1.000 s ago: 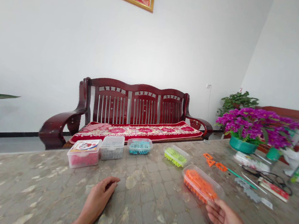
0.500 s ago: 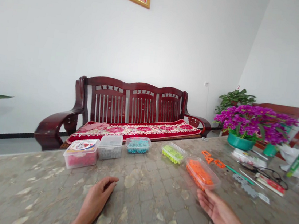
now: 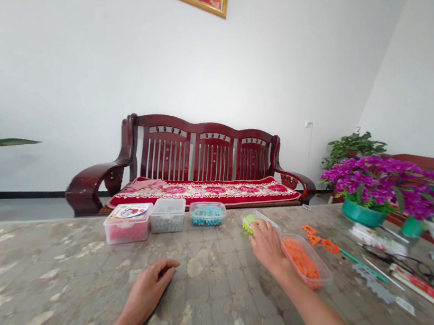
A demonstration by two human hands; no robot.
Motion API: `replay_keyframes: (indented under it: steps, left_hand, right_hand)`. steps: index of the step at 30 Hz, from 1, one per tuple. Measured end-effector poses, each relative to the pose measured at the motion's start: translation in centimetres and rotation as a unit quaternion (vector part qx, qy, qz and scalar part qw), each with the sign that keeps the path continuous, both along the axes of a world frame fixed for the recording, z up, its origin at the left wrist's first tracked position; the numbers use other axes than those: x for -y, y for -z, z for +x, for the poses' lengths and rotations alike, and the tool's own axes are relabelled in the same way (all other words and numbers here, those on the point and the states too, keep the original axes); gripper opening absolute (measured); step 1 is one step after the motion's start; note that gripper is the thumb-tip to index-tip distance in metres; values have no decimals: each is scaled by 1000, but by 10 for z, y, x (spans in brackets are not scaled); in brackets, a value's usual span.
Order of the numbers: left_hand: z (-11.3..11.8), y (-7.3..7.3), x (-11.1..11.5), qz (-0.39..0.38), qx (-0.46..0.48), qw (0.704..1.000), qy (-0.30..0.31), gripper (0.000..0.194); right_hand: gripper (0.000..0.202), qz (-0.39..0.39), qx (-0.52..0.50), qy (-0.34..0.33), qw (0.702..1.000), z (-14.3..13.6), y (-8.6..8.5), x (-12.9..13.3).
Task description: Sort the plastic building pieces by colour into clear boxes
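Observation:
My right hand (image 3: pixel 266 242) reaches over the clear box of yellow-green pieces (image 3: pixel 250 221), covering much of it; the fingertips are at the pieces, and what they pinch, if anything, is hidden. Right beside that forearm sits the clear box of orange pieces (image 3: pixel 304 260). My left hand (image 3: pixel 150 287) rests curled on the patterned table (image 3: pixel 199 299), thumb and forefinger near each other, and nothing shows in it. Beyond it stand a box of pink pieces (image 3: pixel 127 229), a box of grey pieces (image 3: pixel 167 221) and a box of blue pieces (image 3: pixel 207 214).
Loose orange pieces (image 3: pixel 329 245), a green stick (image 3: pixel 363 265), grey gear-like pieces (image 3: pixel 374 283) and glasses (image 3: pixel 422 268) lie at the right. Behind them stands a green pot (image 3: pixel 362 213) of purple flowers. A wooden bench (image 3: pixel 170 151) is beyond the table.
My right hand has moved from the near edge of the orange box up and left onto the yellow-green box. The view has shifted slightly left; my left hand keeps its pose.

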State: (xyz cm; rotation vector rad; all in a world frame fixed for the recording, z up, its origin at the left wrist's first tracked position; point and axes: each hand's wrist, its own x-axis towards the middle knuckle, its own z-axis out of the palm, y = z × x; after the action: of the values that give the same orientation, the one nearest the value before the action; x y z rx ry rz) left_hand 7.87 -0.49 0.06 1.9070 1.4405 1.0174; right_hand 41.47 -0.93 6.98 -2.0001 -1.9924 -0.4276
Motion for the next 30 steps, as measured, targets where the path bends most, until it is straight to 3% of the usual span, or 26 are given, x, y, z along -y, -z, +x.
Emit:
replay_keyframes:
  steps: [5, 10, 16, 19, 24, 27, 30]
  left_hand:
    - [-1, 2, -2, -9, 5, 1000, 5, 33]
    - [-1, 2, -2, -22, 10, 1000, 4, 33]
    - [0, 2, 0, -36, 3, 999, 4, 35]
    - [1, 2, 0, -36, 7, 999, 5, 33]
    - [1, 1, 1, -37, -1, 999, 2, 32]
    - [0, 2, 1, -33, -1, 999, 1, 33]
    - [-1, 4, 0, -31, 3, 1000, 5, 33]
  right_hand:
    - [31, -48, 50, 70, 995, 14, 5, -42]
    - [30, -63, 50, 106, 991, 31, 14, -56]
    - [29, -49, 42, 163, 984, 39, 5, -70]
    - [28, -25, 54, 112, 992, 17, 3, -77]
    - [26, -22, 74, -57, 995, -45, 11, -93]
    - [20, -20, 79, -93, 992, -71, 17, -106]
    - [19, -20, 85, -99, 991, -79, 20, -119]
